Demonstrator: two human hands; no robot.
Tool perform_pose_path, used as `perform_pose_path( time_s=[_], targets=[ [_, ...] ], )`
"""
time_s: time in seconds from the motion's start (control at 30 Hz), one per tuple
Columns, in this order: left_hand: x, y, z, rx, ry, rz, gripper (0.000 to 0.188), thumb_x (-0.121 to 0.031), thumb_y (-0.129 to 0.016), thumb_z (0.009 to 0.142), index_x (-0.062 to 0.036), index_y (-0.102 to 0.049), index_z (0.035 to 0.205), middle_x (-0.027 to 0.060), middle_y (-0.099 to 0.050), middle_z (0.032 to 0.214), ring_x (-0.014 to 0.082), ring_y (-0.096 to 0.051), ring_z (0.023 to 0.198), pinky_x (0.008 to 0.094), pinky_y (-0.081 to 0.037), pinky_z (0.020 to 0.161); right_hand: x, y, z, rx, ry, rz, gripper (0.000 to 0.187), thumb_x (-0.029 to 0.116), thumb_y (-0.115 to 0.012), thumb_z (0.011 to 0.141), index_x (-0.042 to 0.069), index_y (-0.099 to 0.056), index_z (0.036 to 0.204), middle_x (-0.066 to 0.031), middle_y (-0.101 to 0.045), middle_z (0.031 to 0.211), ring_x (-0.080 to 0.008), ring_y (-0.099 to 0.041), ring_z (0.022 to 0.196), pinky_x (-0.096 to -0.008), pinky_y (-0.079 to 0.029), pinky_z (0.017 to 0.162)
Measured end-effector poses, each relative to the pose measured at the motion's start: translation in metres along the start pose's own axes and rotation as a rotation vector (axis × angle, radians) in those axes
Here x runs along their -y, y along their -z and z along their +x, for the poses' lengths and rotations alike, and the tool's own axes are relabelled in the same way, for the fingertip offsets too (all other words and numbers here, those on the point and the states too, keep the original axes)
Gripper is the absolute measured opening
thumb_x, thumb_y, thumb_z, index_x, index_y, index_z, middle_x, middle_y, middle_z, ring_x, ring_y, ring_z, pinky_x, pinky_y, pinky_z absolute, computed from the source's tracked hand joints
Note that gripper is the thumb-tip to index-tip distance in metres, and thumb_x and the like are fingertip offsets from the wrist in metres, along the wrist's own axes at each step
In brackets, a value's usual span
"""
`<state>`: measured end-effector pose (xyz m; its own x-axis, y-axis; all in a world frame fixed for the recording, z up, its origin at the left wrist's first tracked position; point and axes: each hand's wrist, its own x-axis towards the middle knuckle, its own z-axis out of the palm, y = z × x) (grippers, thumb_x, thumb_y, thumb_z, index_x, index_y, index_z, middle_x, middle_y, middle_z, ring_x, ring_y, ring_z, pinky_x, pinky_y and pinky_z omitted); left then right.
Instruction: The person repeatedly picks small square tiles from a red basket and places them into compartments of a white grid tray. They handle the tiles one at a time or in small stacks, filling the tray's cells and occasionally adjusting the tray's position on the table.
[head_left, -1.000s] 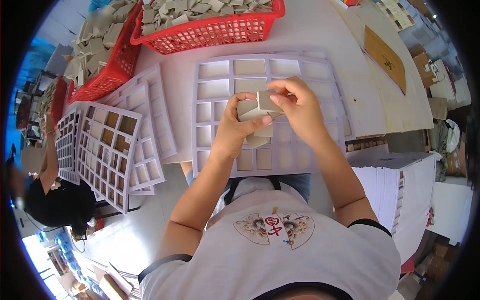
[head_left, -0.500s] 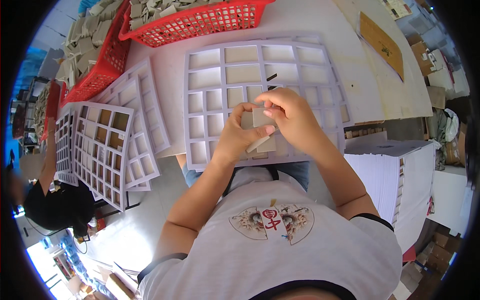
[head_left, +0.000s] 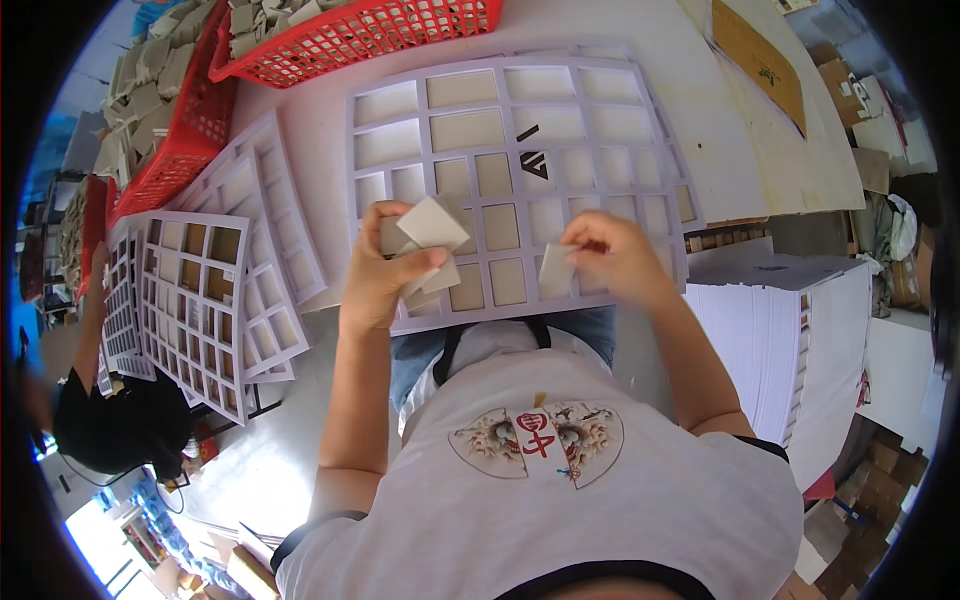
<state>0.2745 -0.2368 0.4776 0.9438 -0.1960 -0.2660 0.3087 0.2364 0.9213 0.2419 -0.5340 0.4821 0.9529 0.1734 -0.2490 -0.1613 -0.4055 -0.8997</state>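
Note:
In front of me lies a white grid tray (head_left: 424,125) with several compartments. Flat beige card pieces (head_left: 466,131) cover the bottoms of the second-column cells, while many other cells look white inside. My left hand (head_left: 376,270) grips a loose, fanned stack of beige card pieces (head_left: 434,224) above the tray's lower left part. Between the thumb and fingers of my right hand (head_left: 622,258) is a single beige card piece (head_left: 556,270), tilted over a lower cell right of the filled column. Whether it touches the cell is unclear. A black printed mark shows near the tray's middle.
Red baskets (head_left: 375,42) heaped with beige pieces stand at the back and left. More grid trays (head_left: 192,300) lean and overlap on the left, near another person in black (head_left: 120,410). A brown board (head_left: 758,62) lies far right; a white stack (head_left: 745,345) stands right of me.
My hands have parted. The left moved left with the stack; the right took one piece and moved slightly right and down. More filled cells now show in the tray.

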Motion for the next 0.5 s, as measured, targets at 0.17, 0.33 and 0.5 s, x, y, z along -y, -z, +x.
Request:
perform_pose_path(
  time_s=[0.17, 0.33, 0.5],
  targets=[
    [-0.005, -0.002, -0.009, -0.026, -0.021, -0.001, 0.061, -0.004, -0.089, 0.065, -0.0069, -0.052, 0.113, 0.0089, -0.065, 0.097, 0.0185, -0.066, 0.087, 0.0319, -0.057, 0.076, -0.006, -0.020, -0.012, -0.050, 0.064, -0.097, 0.017, -0.002, -0.063, 0.082, 0.000, -0.060, 0.099, -0.0118, -0.060, 0.079, -0.0220, -0.056, 0.069, -0.0330, -0.046, 0.067],
    [-0.007, -0.016, -0.014, -0.015, 0.007, 0.009, 0.061, -0.004, -0.088, 0.065, -0.0069, -0.052, 0.113, 0.0085, -0.065, 0.097, 0.0180, -0.066, 0.088, 0.0314, -0.056, 0.077, -0.006, -0.020, -0.014, -0.008, 0.320, -0.487, 0.023, 0.003, -0.072, 0.079, 0.001, -0.064, 0.100, -0.0121, -0.058, 0.105, -0.0244, -0.057, 0.088, -0.0345, -0.048, 0.077],
    [-0.006, -0.027, -0.011, 0.026, 0.002, 0.008, 0.059, -0.002, -0.087, 0.066, -0.0083, -0.052, 0.113, 0.0068, -0.064, 0.099, 0.0166, -0.064, 0.090, 0.0307, -0.055, 0.079, -0.013, -0.016, -0.033, 0.018, 0.642, -0.835, 0.044, 0.014, -0.076, 0.075, 0.005, -0.064, 0.116, -0.0137, -0.052, 0.124, -0.0314, -0.052, 0.109, -0.0427, -0.045, 0.092]
  ],
)
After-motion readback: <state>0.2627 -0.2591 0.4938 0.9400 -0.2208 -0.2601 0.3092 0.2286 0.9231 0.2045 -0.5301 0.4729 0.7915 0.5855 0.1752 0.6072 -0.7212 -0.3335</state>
